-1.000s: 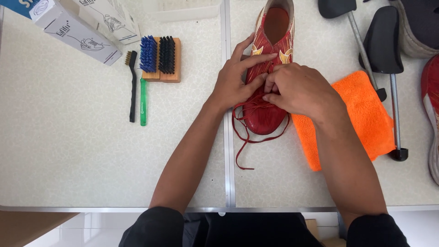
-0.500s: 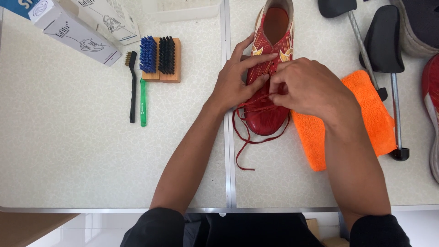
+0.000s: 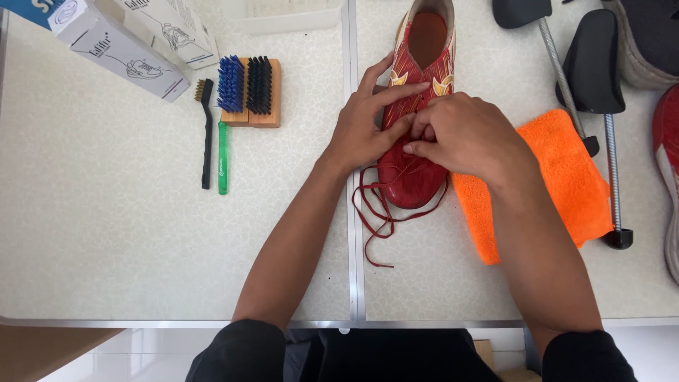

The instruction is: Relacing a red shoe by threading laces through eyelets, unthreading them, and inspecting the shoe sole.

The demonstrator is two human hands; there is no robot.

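— On the tabletop, right over the seam between the two panels, sits a red shoe, toe towards the person. What are the hands doing?

— The left hand lies on the shoe's side, fingers spread across the lacing. The right hand has its fingers curled in, pinching at the red lace over the tongue; the loose ends trail off the toe.

— How would you do that well?

— I'd judge: steady the shoe with the left, draw the lace evenly, one eyelet at a time, without snagging.

— Any packaging about?

— Two white oblong boxes with line drawings, at the far left corner, angled; a blue package corner behind them. Beside them are brushes; an orange cloth lies right of the shoe.
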